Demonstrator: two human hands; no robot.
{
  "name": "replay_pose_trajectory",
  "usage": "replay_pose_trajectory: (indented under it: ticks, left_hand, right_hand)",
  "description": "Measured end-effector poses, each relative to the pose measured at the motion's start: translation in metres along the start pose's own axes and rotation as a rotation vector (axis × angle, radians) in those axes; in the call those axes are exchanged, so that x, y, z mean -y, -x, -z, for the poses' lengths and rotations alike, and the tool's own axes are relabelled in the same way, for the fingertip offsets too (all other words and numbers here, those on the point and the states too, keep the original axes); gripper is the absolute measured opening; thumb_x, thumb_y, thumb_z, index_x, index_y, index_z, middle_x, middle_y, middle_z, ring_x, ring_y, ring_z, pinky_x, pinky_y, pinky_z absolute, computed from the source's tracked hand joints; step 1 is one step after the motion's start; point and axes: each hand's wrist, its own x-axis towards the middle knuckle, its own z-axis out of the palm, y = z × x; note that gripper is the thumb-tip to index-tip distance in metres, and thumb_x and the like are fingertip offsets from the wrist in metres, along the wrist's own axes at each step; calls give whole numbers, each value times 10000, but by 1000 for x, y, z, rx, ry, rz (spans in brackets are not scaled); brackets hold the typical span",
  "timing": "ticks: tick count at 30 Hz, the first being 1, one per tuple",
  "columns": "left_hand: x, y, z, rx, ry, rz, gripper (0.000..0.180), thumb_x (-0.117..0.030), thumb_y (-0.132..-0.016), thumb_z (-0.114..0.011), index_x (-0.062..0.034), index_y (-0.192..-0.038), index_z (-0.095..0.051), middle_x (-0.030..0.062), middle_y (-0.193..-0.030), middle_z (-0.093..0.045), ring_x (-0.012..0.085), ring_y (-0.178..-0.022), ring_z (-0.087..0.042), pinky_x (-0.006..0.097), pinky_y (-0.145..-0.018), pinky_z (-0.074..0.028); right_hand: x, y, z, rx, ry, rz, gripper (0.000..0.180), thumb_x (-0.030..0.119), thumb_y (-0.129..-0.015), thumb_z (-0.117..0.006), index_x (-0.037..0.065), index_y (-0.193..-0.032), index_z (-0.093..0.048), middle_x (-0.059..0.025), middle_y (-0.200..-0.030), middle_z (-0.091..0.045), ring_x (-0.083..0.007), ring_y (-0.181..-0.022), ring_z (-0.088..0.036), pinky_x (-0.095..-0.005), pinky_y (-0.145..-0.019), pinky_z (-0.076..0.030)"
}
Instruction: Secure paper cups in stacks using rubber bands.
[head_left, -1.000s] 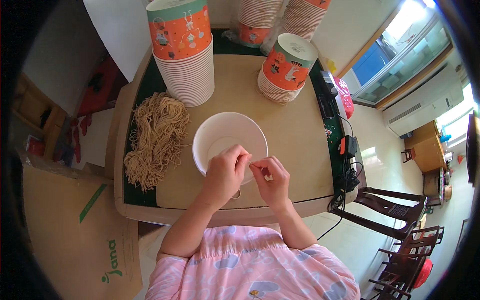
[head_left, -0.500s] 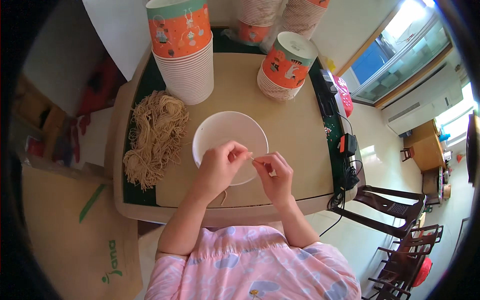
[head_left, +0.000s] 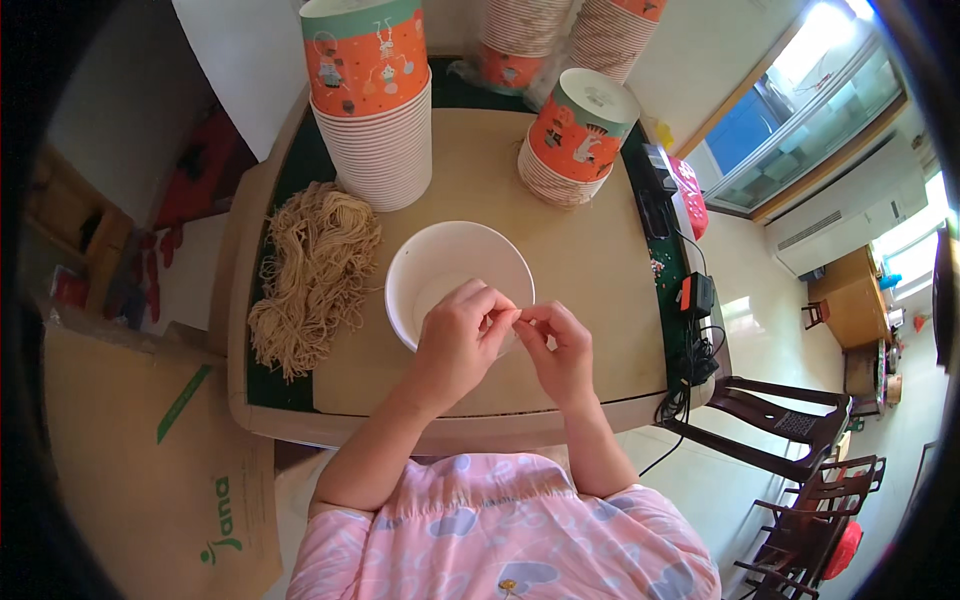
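Over the near right rim of a white paper tub (head_left: 430, 250), my left hand (head_left: 462, 335) and my right hand (head_left: 556, 350) meet at the fingertips. Both are closed in a pinch. What lies between the fingertips is tiny and mostly hidden; it looks like the end of a beige string. The tub stands upright with its mouth up, and a small dark dot shows on its left inner wall. Left of it lies a loose, tangled hank of beige string (head_left: 310, 285), which neither hand touches.
Behind the hank rises a tall stack of orange and green paper tubs (head_left: 370, 130). A shorter upside-down stack (head_left: 578, 140) stands at the back right, with more wrapped stacks behind. Black cables and adapters (head_left: 694, 295) line the table's right edge. A cardboard box (head_left: 150, 450) sits at the left.
My fingertips have drawn together and shifted slightly right. The thin strand between them and the string end below my left wrist no longer show.
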Motion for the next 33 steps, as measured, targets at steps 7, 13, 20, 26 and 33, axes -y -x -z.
replay_pose_trajectory:
  ticks: [7, 13, 20, 26, 33]
  left_hand:
    - [11, 2, 3, 66, 45, 27, 78, -82, -818, -675, -18, -857, -653, 101, -810, -625, 225, -739, -597, 325, -649, -468]
    - [1, 1, 5, 146, 82, 103, 92, -97, -851, -648, -6, -859, -656, 100, -778, -633, 175, -709, -588, 301, -623, -445]
    - [-5, -1, 2, 121, 148, 124, 95, -98, -860, -636, -14, -818, -625, 57, -722, -613, 142, -671, -562, 272, -616, -428]
    - [-12, -5, 7, 15, 225, 91, 110, -69, -864, -627, 0, -781, -605, 39, -717, -613, 101, -659, -533, 243, -617, -422]
    - [-1, 0, 31, 60, 399, 291, 170, -10, -888, -577, -7, -1029, -670, 7, -717, -624, 66, -648, -582, 206, -645, -480]
  right_hand:
    - [-9, -2, 6, 5, -190, -61, 79, -4, -831, -665, 22, -899, -637, 7, -735, -551, -62, -658, -478, -214, -585, -410]
    - [-9, 1, 6, 8, -210, -110, 65, -8, -823, -670, 25, -863, -631, 10, -754, -551, -58, -667, -480, -204, -589, -398]
    - [-10, 7, 7, -2, -154, -41, 97, -35, -793, -682, 29, -839, -626, 0, -762, -556, -65, -664, -476, -209, -588, -393]
    - [-23, 15, 8, -12, -173, -49, 104, -55, -791, -669, 18, -847, -622, -15, -795, -563, -71, -672, -480, -212, -583, -394]
    - [-38, 2, 26, 78, -245, -129, 89, -55, -838, -629, -2, -903, -598, -26, -878, -594, -85, -791, -566, -216, -698, -466]
